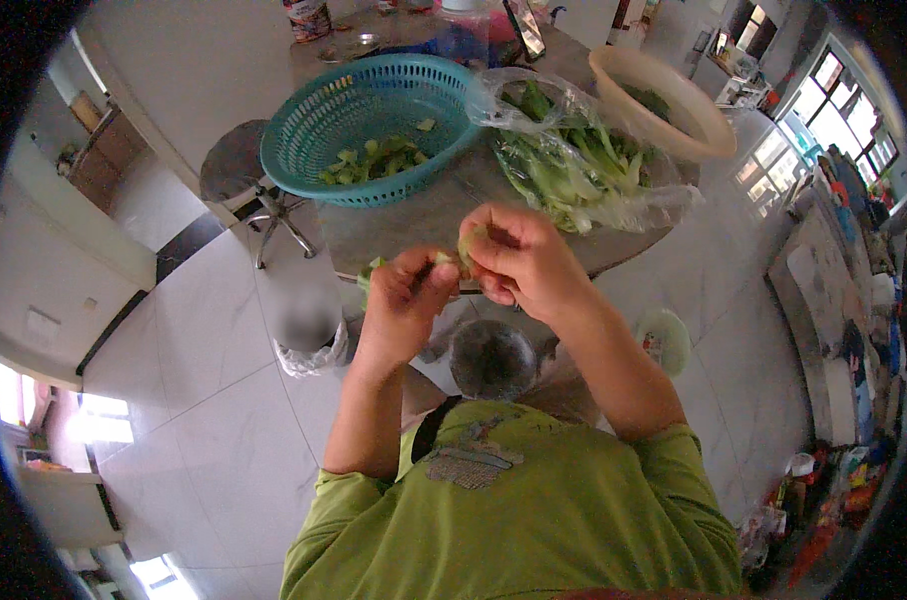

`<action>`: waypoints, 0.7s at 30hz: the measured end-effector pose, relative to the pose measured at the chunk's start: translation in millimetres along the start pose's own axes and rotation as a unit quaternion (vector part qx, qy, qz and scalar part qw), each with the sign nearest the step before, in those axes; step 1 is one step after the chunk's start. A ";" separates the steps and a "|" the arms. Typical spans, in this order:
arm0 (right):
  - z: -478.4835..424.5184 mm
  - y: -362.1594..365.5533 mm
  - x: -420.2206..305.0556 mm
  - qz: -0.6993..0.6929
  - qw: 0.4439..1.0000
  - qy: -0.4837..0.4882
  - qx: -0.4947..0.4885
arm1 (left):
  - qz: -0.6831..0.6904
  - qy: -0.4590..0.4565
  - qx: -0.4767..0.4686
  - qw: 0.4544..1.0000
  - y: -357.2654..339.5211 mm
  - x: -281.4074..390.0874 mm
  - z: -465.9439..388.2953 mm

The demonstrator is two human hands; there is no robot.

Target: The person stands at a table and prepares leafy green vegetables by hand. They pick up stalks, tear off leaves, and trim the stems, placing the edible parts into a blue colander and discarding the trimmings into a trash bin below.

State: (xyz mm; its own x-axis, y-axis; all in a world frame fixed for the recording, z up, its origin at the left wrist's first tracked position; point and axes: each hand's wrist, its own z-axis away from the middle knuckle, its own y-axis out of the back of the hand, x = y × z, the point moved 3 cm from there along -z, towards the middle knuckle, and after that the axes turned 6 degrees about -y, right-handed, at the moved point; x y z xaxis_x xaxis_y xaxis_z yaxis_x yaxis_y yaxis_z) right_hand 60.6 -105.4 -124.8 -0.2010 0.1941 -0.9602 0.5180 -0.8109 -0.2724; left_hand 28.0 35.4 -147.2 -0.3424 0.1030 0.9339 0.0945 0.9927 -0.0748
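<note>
Both of my hands meet over the near edge of the table (pixel 438 217). Pinched in my left hand (pixel 408 296) is a green vegetable stalk (pixel 375 271), whose leafy end sticks out on the left. My right hand (pixel 525 262) grips a pale green piece of vegetable (pixel 471 247) close to the left fingertips; whether the two pieces are joined, I cannot tell. Beyond my hands, a teal plastic colander (pixel 311 180) has cut green pieces (pixel 378 159) on its bottom. To its right, a clear plastic bag (pixel 656 206) holds long leafy green vegetables (pixel 573 169).
A beige plastic basin (pixel 716 142) with greens stands at the table's right. A phone (pixel 527 31) and a can (pixel 308 19) are at the back. Below my hands is a round grey bowl-like object (pixel 492 360). A lined bin (pixel 311 356) and a stool (pixel 236 161) stand left.
</note>
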 end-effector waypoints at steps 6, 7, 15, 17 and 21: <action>-38.1 -19.1 -7.1 -0.132 0.991 0.031 -0.001 | 0.127 0.031 0.138 0.982 6.9 4.0 -10.1; -41.7 -22.1 -9.2 -0.137 0.990 0.035 -0.012 | 0.146 0.025 0.150 0.978 8.3 6.7 -11.3; -40.0 -24.1 -27.8 0.150 0.987 0.062 -0.006 | -0.112 0.010 0.098 0.989 22.2 24.7 -11.5; -36.0 -27.2 -28.6 0.148 0.987 0.063 0.000 | -0.134 -0.020 0.106 0.985 22.3 21.6 -12.3; -39.2 -28.5 -16.8 -0.103 0.992 0.062 -0.038 | 0.149 -0.030 0.129 0.980 16.7 5.9 -15.1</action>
State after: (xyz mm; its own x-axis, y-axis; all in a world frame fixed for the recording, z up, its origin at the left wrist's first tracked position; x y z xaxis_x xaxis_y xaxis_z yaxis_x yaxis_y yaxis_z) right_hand 81.8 -64.0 -103.3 -0.2072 0.4227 -0.8823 0.5378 -0.7041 -0.4637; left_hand 41.6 51.7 -137.6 -0.3912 0.3857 0.8356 -0.0390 0.9002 -0.4337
